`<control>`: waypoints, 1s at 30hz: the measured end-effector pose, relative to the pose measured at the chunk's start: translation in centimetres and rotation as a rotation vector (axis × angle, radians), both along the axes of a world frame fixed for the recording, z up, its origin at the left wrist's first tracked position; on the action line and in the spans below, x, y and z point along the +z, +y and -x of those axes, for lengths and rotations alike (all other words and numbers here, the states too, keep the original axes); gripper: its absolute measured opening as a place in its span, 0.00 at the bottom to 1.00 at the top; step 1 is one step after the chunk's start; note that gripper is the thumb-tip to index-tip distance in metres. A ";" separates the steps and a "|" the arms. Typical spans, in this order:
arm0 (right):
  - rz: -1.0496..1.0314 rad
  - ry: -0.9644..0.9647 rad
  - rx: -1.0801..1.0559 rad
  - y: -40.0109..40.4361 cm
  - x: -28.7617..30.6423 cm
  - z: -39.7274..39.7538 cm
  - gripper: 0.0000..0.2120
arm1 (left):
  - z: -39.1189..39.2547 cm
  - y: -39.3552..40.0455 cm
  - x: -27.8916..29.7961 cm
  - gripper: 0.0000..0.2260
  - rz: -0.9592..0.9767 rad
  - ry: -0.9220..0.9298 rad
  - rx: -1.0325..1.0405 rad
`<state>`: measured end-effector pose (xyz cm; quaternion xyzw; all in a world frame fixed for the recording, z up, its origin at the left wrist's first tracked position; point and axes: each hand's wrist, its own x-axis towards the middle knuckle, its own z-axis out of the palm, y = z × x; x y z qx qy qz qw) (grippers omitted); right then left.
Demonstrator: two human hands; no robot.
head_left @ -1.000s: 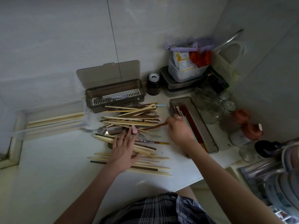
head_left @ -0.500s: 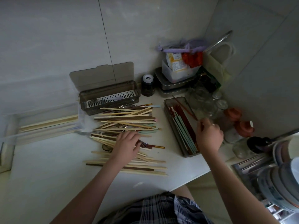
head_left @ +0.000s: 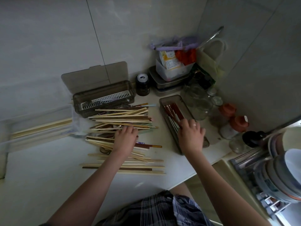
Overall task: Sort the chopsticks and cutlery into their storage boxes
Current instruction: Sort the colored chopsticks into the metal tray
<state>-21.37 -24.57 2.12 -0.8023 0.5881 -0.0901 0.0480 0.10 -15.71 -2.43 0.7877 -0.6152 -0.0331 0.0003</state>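
A white kitchen counter [head_left: 40,176] fills the corner of a pale tiled room, with jars, tins and a dish rack crowded along its right side. Across its middle lies a loose heap of pale wooden and dark brown chopsticks [head_left: 123,121], their long axes mostly running left to right. Behind the heap stands a smoky translucent cutlery box with a white slotted insert [head_left: 104,99], lid propped open against the wall. To the right sits a narrow smoky plastic chopstick tray [head_left: 171,101], its long axis running away from the person and so crosswise to the heap; red-brown and pale green sticks already lie inside.

The left hand [head_left: 126,138] rests on the heap, fingers bent down among the sticks; whether it pinches one I cannot tell. The right hand [head_left: 190,134] sits over the tray's near end, fingertips touching the sticks within, apparently settling them; any grip is hidden. The left is nearer the unsorted heap, so the next pick likely falls to it.
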 end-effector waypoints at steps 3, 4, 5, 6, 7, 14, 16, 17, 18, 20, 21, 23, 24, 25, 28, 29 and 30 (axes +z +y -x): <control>0.006 -0.078 0.355 2.0 0.0 -2.5 0.08 | -0.5 -0.3 0.3 0.15 0.024 -0.031 0.018; -0.036 -0.091 0.450 2.5 -0.4 -3.4 0.08 | -0.6 -0.3 0.3 0.14 0.022 -0.009 0.000; -0.101 -0.083 0.500 3.0 -0.9 -4.2 0.08 | -0.7 -0.2 0.3 0.12 0.019 0.022 -0.023; -0.179 -0.055 0.511 3.3 -1.7 -4.9 0.09 | -0.7 0.0 0.2 0.11 0.009 0.056 -0.046; -0.255 -0.007 0.498 3.5 -2.7 -5.3 0.12 | -0.7 0.4 -0.1 0.10 0.021 0.087 -0.065; -0.434 0.172 0.431 2.8 -5.0 -5.7 0.18 | -1.2 3.4 -1.7 0.06 0.105 0.186 -0.128; -0.500 0.114 0.442 2.2 -4.4 -5.7 0.16 | -1.2 3.5 -1.8 0.08 0.100 0.186 -0.134; -0.549 0.059 0.441 2.0 -4.2 -5.5 0.14 | -1.1 3.5 -1.8 0.09 0.085 0.184 -0.137; -0.604 -0.003 0.434 1.7 -3.9 -5.4 0.13 | -1.1 3.4 -1.8 0.10 0.072 0.188 -0.136; -0.659 -0.096 0.415 1.2 -3.5 -5.0 0.12 | -1.0 3.2 -1.7 0.10 0.075 0.186 -0.133; -0.656 -0.118 0.415 0.9 -3.2 -4.9 0.12 | -1.0 3.0 -1.7 0.10 0.090 0.182 -0.137; -0.648 -0.147 0.435 0.3 -2.4 -4.7 0.11 | -1.1 2.9 -1.8 0.12 0.100 0.182 -0.141; -0.645 -0.166 0.450 0.1 -2.0 -4.5 0.11 | -1.1 2.9 -1.9 0.14 0.095 0.182 -0.146; -0.638 -0.193 0.463 -0.1 -1.6 -4.3 0.11 | -1.1 2.9 -1.7 0.17 0.082 0.184 -0.151; -0.615 -0.283 0.481 -0.5 -0.8 -3.5 0.11 | -1.0 3.0 -1.1 0.26 0.062 0.212 -0.140; -0.616 -0.310 0.483 -0.7 -0.6 -3.2 0.11 | -0.9 3.0 -0.9 0.26 0.067 0.229 -0.132; -0.620 -0.336 0.480 -0.9 -0.5 -3.0 0.11 | -0.8 3.0 -0.8 0.26 0.075 0.248 -0.125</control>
